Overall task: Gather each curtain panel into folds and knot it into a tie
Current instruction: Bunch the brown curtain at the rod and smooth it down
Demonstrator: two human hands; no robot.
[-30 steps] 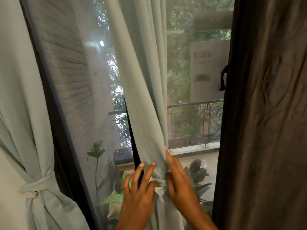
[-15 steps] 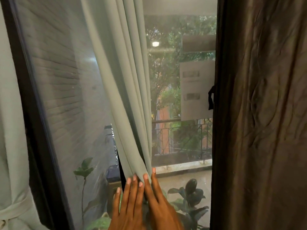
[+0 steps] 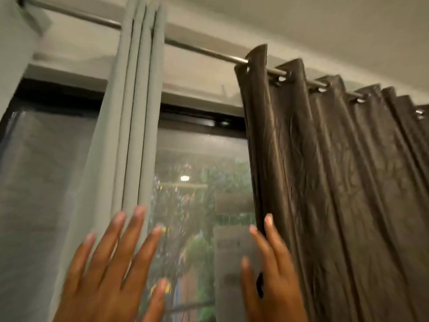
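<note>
A pale green curtain panel [image 3: 137,117] hangs gathered in narrow folds from the metal rod [image 3: 199,50]. To its right a dark brown panel [image 3: 329,173] hangs spread out on its eyelets. My left hand [image 3: 109,266] is raised with fingers spread, its fingertips over the lower folds of the green panel. My right hand [image 3: 269,273] is raised too, fingers apart, its fingertips at the left edge of the brown panel. Neither hand grips cloth. The view is blurred by motion.
Behind the curtains is a dark-framed window [image 3: 199,122] with trees and a lamp outside. The ceiling [image 3: 301,24] runs above the rod. Another pale curtain edge [image 3: 14,54] shows at the far left.
The view has tilted up from the knot height to the rod. Both hands have left the green panel's gathered part and risen, spreading apart, the right one over to the brown panel.
</note>
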